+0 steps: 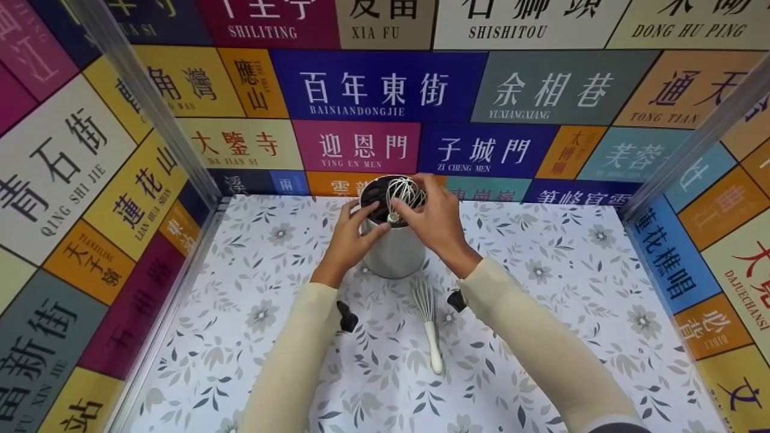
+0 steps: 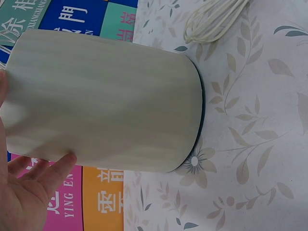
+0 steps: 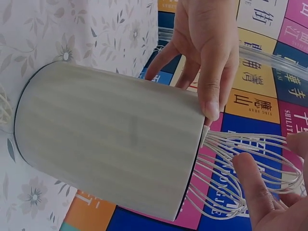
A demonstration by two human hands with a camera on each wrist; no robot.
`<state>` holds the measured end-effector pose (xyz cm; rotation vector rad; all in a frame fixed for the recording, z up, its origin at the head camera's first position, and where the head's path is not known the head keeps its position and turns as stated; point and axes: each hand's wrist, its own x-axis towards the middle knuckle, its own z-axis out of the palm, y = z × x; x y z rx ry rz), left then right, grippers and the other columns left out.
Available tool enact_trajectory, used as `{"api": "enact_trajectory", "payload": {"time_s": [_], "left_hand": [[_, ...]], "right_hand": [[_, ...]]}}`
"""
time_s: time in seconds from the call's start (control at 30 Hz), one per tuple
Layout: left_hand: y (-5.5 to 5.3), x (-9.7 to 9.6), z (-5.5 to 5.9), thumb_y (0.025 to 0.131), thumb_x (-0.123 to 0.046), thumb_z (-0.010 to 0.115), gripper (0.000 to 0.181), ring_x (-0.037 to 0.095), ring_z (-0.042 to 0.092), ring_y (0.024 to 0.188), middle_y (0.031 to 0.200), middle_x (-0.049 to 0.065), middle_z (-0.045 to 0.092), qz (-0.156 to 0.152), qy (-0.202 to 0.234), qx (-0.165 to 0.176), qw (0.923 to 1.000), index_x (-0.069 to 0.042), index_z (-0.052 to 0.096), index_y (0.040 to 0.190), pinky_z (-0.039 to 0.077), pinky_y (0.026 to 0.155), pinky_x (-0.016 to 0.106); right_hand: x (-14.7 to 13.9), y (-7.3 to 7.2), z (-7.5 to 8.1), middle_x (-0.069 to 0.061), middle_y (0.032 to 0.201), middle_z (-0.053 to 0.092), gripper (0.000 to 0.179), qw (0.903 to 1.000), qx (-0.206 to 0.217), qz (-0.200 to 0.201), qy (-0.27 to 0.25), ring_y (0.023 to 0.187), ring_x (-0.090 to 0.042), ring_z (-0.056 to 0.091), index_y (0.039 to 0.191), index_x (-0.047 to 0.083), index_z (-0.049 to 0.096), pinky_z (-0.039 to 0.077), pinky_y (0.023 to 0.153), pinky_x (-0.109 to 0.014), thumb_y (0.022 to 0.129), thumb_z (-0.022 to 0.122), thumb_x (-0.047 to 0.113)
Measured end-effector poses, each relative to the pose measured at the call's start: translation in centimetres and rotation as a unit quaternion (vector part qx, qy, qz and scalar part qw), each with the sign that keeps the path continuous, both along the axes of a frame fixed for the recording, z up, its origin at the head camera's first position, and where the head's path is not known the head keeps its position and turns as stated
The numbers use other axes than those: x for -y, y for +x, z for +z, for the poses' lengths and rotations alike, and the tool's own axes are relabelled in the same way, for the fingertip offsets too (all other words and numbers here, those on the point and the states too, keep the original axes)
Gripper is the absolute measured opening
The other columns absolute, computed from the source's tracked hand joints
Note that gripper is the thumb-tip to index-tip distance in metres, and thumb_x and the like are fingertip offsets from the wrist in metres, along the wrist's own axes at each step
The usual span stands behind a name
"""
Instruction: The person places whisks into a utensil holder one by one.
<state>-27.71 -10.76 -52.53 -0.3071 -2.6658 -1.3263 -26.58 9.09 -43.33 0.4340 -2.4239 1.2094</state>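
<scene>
Enclosed on three sides by lettered walls (image 1: pixel 385 90) in bold blocks of colour, above a table (image 1: pixel 271 343) dressed in a grey floral print. Stretched in from the near side, in cream sleeves (image 1: pixel 535 337), toward a single meeting point. At that point, upright near the table's far edge: a tall, pale canister (image 1: pixel 394 255), open end up, presumably stood on its base to leave the mouth free from above.

Clamped round the canister's rim with the left hand (image 1: pixel 349 237), thumb at the near edge and fingers along the side, probably to keep it from tipping or turning. Closed on wires with the right hand (image 1: pixel 442 216), thumb and fingers on either side: a whisk (image 1: pixel 408 191), head above the rim, handle apparently down inside, likely taken by the head for want of any exposed handle.

Lying just in front of the canister, untouched: a loose whisk (image 1: pixel 431 337), wires toward the canister, handle toward the person, seemingly angled for an easy grasp. Inside the mouth, partly covered by fingers: a dark insert (image 1: pixel 374 193), perhaps for keeping utensils apart. Beside the held wires, seen from the right wrist: apparently a second wire head (image 3: pixel 237 207). Smallest, at the cuffs: black fittings (image 1: pixel 347 317).
</scene>
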Motion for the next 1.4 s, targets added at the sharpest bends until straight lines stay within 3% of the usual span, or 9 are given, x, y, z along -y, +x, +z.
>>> {"api": "enact_trajectory", "payload": {"time_s": [0.2,0.53,0.83,1.07,1.27,1.4], "left_hand": [[0.0,0.0,0.0,0.094,-0.053,0.069,0.064,0.033,0.049,0.141,0.160,0.017,0.032,0.003,-0.003,0.003,1.0000,-0.024,0.055,0.150,0.043,0.115,0.050],[0.0,-0.2,0.0,0.095,-0.051,0.069,0.062,0.034,0.050,0.140,0.159,0.018,0.034,0.003,-0.007,-0.003,1.0000,-0.022,0.056,0.148,0.042,0.115,0.050],[0.0,0.0,-0.1,0.095,-0.052,0.068,0.063,0.034,0.050,0.140,0.159,0.018,0.034,0.002,-0.008,-0.007,0.9999,-0.021,0.056,0.149,0.042,0.115,0.051],[0.0,-0.1,0.0,0.094,-0.054,0.069,0.065,0.033,0.048,0.141,0.159,0.016,0.033,0.005,-0.004,0.003,1.0000,-0.023,0.055,0.149,0.039,0.117,0.051],[0.0,-0.1,0.1,0.093,-0.055,0.069,0.065,0.033,0.043,0.144,0.160,0.014,0.032,0.010,0.004,0.023,0.9997,-0.026,0.055,0.149,0.036,0.119,0.053],[0.0,-0.2,0.2,0.093,-0.055,0.069,0.065,0.035,0.040,0.146,0.161,0.014,0.032,0.014,0.001,0.023,0.9997,-0.027,0.055,0.149,0.035,0.119,0.054]], "right_hand": [[0.3,0.1,-0.4,-0.012,0.119,0.066,0.053,0.9990,-0.028,0.006,0.033,0.069,-0.019,0.067,0.123,0.004,0.066,0.058,0.067,-0.033,0.087,0.082,0.039],[0.3,0.3,-1.2,-0.016,0.138,0.056,0.052,0.9964,-0.031,0.017,0.077,0.070,-0.017,0.069,0.130,0.002,0.067,0.059,0.070,-0.032,0.092,0.078,0.036],[-1.2,0.7,-1.7,-0.014,0.141,0.053,0.056,0.9989,-0.014,0.040,0.023,0.074,-0.019,0.072,0.141,0.006,0.060,0.061,0.071,-0.032,0.095,0.075,0.034],[-3.5,1.3,-2.0,-0.010,0.126,0.063,0.045,0.9996,-0.024,-0.004,-0.017,0.069,-0.019,0.070,0.131,0.008,0.066,0.060,0.066,-0.035,0.092,0.077,0.029],[-5.9,2.4,-3.4,-0.006,0.097,0.071,0.047,0.9985,0.039,-0.037,-0.007,0.066,-0.020,0.067,0.129,0.010,0.059,0.055,0.064,-0.037,0.091,0.077,0.033],[-7.3,3.3,-5.2,-0.003,0.092,0.070,0.051,0.9942,0.100,-0.034,0.018,0.067,-0.018,0.065,0.132,0.013,0.054,0.054,0.063,-0.038,0.092,0.076,0.038]]}}
